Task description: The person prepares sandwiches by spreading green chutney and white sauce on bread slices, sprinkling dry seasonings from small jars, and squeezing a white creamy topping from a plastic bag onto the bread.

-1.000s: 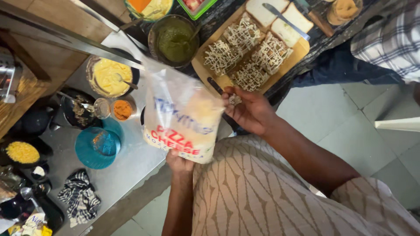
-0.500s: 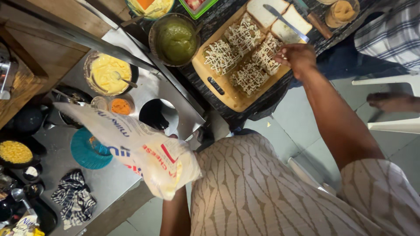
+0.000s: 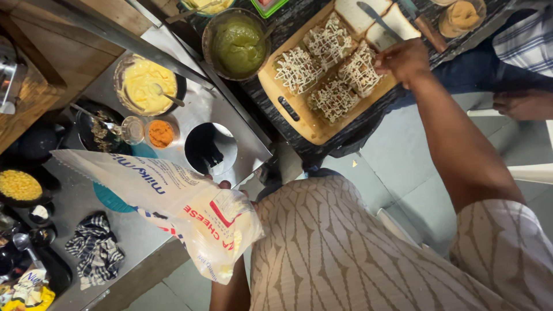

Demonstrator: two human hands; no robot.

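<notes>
Left hand (image 3: pixel 230 193) mostly hidden behind cheese bag (image 3: pixel 190 213), fingers curled round it, bag held over counter's (image 3: pixel 230 141) near edge, right hand (image 3: pixel 403 57) at board's (image 3: pixel 299 118) far corner, fingertips pinched over cheese-topped bread (image 3: pixel 360 72), green sauce bowl (image 3: pixel 237 43) just beside board

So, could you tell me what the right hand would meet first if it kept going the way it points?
Probably the cheese-topped bread slice on the wooden board; the right hand already hovers at its edge, though height is unclear.
</notes>
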